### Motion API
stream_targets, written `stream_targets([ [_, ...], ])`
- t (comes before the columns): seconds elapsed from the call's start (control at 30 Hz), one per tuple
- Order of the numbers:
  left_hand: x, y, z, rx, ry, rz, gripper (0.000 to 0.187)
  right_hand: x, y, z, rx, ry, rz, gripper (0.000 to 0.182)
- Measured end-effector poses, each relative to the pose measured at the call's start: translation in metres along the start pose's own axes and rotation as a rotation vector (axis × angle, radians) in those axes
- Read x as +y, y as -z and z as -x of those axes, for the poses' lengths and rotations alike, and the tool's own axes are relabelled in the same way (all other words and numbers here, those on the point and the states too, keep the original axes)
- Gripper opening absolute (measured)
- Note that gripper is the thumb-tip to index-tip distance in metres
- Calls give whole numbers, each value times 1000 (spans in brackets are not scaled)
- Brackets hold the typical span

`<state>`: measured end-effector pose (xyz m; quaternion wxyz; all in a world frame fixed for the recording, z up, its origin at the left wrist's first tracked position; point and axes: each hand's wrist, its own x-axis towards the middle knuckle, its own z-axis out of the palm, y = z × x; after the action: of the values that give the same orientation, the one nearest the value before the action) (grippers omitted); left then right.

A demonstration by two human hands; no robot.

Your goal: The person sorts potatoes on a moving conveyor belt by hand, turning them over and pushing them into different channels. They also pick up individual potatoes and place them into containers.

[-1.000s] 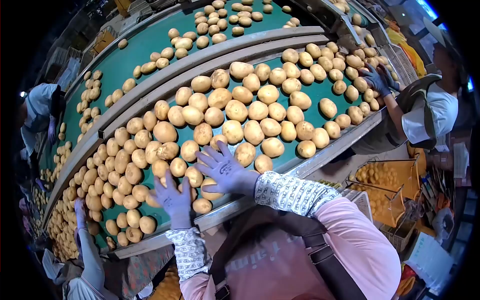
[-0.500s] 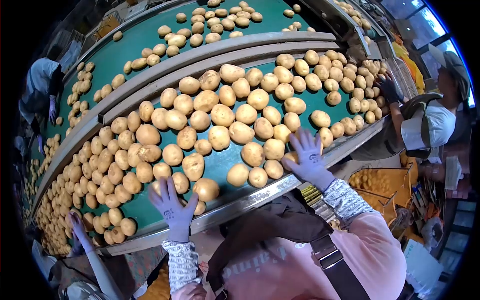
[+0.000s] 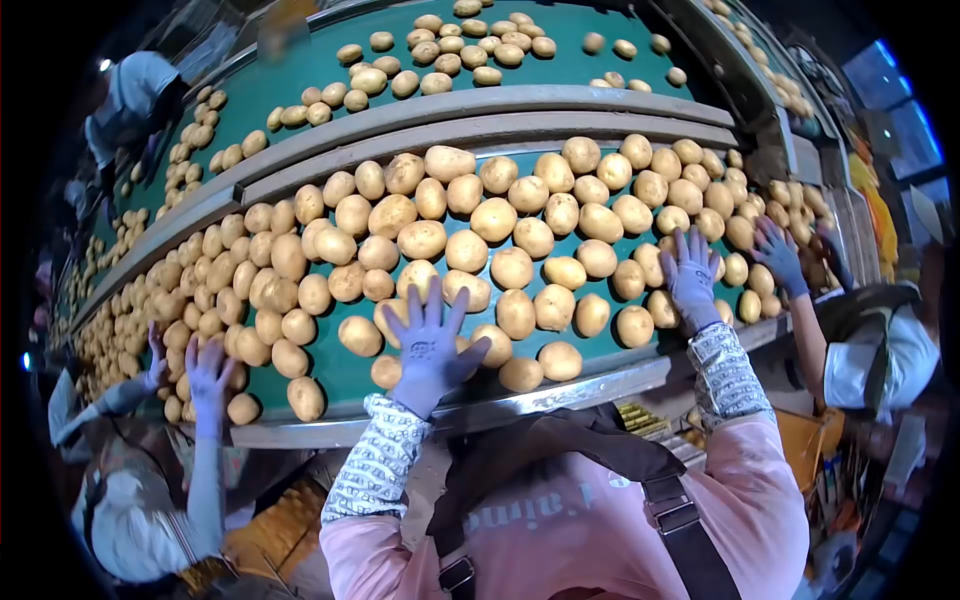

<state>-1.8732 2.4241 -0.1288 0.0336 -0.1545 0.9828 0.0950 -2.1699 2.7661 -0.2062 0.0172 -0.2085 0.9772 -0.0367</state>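
Many loose potatoes point(image 3: 493, 219) lie spread over a green conveyor belt point(image 3: 452, 312). My left hand point(image 3: 428, 345), in a pale purple glove, rests with spread fingers on potatoes near the belt's front edge. A potato point(image 3: 417, 278) touches its fingertips, and another potato point(image 3: 520, 374) lies to its right. Farther right, my right hand point(image 3: 690, 275), gloved alike, reaches over the belt with fingers stretched out. Beside it lie a potato point(image 3: 635, 326) on the left and a potato point(image 3: 749, 306) on the right. What is under both palms is hidden.
A metal rail point(image 3: 560, 395) edges the belt in front of me. Behind a grey divider point(image 3: 480, 103), more potatoes lie on a second green lane point(image 3: 575, 60). Co-workers' gloved hands reach in at the left point(image 3: 207, 375) and right point(image 3: 780, 258). Another person point(image 3: 135, 100) stands far left.
My left hand has moved right and farther onto the belt. My right hand has gone right and forward. The potatoes have shifted, and the right co-worker's hand is closer to mine.
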Motion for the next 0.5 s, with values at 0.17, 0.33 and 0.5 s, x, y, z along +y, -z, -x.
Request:
stream_targets([
  [0.17,55,-29,-52,172,46,36,84,-7,15,3,50,188,-178,68],
  [0.33,159,-52,-134,84,231,295,93,-51,50,54,-121,762,-333,83],
  [0.5,169,-62,-174,237,206,367,85,-53,65,28,-226,925,-303,81],
])
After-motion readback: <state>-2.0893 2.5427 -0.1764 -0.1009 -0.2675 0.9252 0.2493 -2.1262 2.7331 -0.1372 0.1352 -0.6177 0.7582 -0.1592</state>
